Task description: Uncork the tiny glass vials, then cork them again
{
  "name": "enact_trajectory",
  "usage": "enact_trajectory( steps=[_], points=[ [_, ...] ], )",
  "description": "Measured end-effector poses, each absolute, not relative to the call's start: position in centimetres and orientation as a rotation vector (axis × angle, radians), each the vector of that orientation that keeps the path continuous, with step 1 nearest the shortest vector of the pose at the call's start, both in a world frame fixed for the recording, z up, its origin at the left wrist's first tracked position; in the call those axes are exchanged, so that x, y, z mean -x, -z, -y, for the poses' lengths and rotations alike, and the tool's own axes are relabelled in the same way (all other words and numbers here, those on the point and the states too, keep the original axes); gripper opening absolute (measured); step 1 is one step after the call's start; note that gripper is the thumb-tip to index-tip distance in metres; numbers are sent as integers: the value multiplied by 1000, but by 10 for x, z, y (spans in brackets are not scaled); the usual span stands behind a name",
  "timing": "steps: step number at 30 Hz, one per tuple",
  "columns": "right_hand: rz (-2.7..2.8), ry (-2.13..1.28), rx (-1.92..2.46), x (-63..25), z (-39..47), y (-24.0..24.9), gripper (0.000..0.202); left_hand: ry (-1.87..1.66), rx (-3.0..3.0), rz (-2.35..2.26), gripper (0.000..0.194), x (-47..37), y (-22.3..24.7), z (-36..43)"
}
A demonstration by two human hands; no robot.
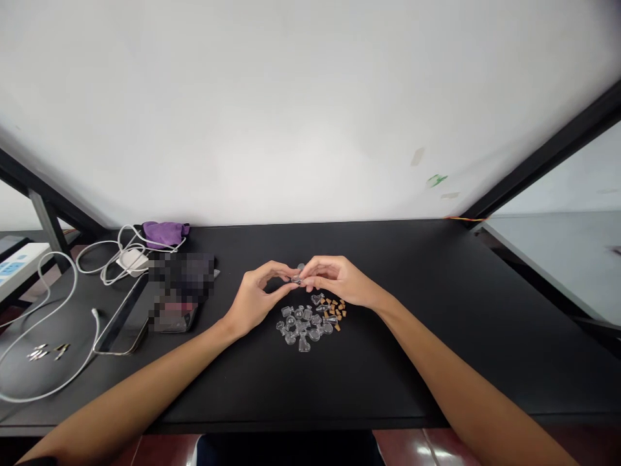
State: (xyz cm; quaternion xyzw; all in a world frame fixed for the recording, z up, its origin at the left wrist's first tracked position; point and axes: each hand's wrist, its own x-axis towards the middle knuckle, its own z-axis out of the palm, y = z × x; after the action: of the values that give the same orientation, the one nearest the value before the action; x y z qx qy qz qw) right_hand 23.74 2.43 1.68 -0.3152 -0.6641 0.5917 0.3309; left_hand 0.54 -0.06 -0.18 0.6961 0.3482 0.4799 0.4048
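Black tabletop [436, 336] under a white wall carries a pixelated patch by the cables that hides something, while left hand [255, 298] and right hand [339, 279] meet fingertip to fingertip, pinching one tiny clear vial [296, 279], too small to read, above the vial pile [306, 321].

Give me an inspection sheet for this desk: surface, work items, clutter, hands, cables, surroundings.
Surface: black desk, matte.
Work items: pile of small clear glass bottles with tan corks beside it; one small bottle pinched between both hands.
Clutter: purple cloth, phone, small metal pieces.
Hands: left hand and right hand meet fingertip to fingertip on the small bottle.
Cables: white cable looping on the left, white charger.
Surroundings: white wall behind, black frame on the right.
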Motion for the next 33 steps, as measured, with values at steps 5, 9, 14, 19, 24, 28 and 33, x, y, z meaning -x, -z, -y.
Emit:
enact_trajectory(
  steps=[5,9,14,19,24,28,33],
  points=[
    [1766,-1618,778,-237,-22,-18,28,-1206,-1805,-869,22,-5,2,2],
    [1758,-1603,789,-236,-21,-15,22,-1220,-1850,-891,22,-4,4,3],
    [1746,-1566,782,-233,-22,-13,21,-1224,-1920,-948,19,-6,3,4],
    [1779,-1460,878,-247,-30,-20,32,-1173,-2098,-1088,17,-4,1,-1],
    [2062,-1389,1069,-268,-36,-22,29,-1026,-2224,-1201,19,2,7,-6],
    [2220,-1388,1147,-272,-37,-24,34,-971,-2205,-1312,18,3,9,-8],
    [2280,-1401,1142,-271,-36,-30,39,-993,-2132,-1432,18,-2,7,-14]
  ],
)
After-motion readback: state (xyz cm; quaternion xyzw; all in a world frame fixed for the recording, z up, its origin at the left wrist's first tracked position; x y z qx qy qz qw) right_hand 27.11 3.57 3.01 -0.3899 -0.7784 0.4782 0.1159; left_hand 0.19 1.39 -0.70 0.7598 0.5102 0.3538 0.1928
